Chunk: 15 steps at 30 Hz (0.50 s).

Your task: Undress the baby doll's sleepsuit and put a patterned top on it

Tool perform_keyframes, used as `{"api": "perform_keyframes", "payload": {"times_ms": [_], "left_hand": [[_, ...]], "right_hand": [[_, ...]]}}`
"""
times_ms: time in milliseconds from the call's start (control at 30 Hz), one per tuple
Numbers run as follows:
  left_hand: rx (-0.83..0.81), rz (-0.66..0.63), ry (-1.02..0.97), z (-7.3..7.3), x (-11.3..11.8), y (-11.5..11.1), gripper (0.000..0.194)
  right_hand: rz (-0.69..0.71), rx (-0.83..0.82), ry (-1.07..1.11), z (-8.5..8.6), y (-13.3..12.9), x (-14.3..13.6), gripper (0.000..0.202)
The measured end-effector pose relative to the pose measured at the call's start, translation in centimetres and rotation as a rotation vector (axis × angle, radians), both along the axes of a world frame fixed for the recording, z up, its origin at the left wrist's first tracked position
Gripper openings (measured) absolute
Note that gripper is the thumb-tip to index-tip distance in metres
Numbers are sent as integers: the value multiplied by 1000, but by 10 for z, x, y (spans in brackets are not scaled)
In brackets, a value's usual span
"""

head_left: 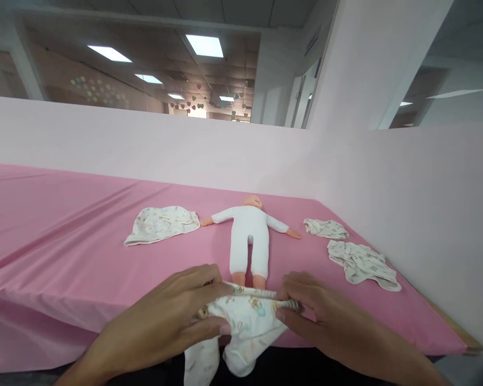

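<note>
A baby doll [249, 230] in a white bodysuit lies on its back on the pink sheet, arms spread, feet toward me. Just below its feet I hold a pair of small printed white baby trousers [247, 321] by the waistband, stretched wide. My left hand [173, 316] grips the left side of the waistband and my right hand [317, 316] grips the right side. The trouser legs hang down over the table's front edge.
The table is covered by a pink sheet [64, 236]. A printed garment [161, 224] lies left of the doll. Two more printed pieces, a small one [326, 228] and a larger one [364, 262], lie to its right. Pale partition walls [426, 203] close off the back and right.
</note>
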<state>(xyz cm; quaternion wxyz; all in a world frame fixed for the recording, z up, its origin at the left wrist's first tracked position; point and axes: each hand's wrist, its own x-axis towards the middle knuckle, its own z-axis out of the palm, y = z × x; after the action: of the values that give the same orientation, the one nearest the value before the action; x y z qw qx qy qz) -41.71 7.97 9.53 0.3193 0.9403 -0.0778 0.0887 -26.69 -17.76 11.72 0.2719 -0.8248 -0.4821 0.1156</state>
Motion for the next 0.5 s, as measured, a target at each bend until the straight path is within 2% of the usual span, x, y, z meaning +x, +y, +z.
{"api": "perform_keyframes", "payload": {"times_ms": [67,133,200,267,333,400,500], "left_hand": [[6,58,-32,-1,-3,-1,30],[-82,123,-42,-2,-4,0,25],[-266,164,-44,-4,1,-4,25],[-516,178,-47,-7,11,-15,26],[-773,176,-49,-12,23,-31,25],[-978,152,-51,-19,34,-50,26],[-1073,74,-118,-29,39,-75,31]], "right_hand": [[-24,30,-17,-3,1,-3,30],[-58,131,-31,-7,-1,-4,31],[-118,243,-53,-12,-2,-6,32],[-212,291,-30,-18,0,-9,39],[-286,300,97,-22,4,-16,48],[-290,352,298,-24,11,-26,51],[-178,480,515,-26,21,-45,39]]}}
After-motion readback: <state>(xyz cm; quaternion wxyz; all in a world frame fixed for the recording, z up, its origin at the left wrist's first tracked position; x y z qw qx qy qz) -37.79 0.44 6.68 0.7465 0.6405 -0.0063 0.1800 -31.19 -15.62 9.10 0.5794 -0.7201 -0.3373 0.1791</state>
